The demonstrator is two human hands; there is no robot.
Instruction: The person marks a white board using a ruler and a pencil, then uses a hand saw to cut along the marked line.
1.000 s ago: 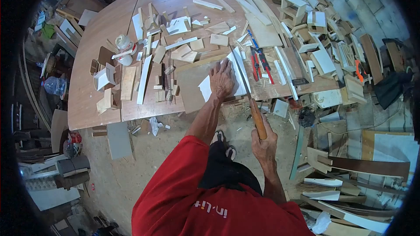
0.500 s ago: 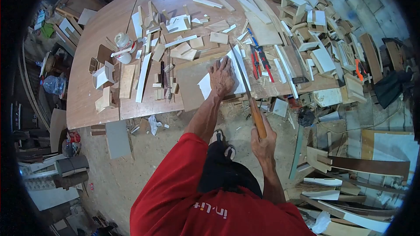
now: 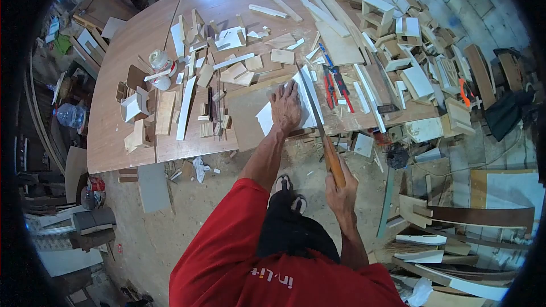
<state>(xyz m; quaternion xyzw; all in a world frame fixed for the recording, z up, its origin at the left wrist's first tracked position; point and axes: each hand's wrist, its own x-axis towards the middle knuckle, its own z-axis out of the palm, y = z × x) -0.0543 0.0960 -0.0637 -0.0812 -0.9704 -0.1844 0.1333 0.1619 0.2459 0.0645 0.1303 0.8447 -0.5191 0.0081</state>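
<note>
The left hand (image 3: 286, 108) lies palm down, fingers spread, its forearm angled forward. The right hand (image 3: 341, 189) is closed in a grip, nearer the torso, forearm extended.

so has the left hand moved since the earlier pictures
No, the left hand shows no clear shift, judged against the pale wooden block lying beyond its fingertips.

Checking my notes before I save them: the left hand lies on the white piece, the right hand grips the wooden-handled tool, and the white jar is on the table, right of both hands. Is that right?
Not quite: the head view shows the white jar left of both hands. The left hand does lie on the white piece, and the right hand grips the wooden-handled tool.
</note>
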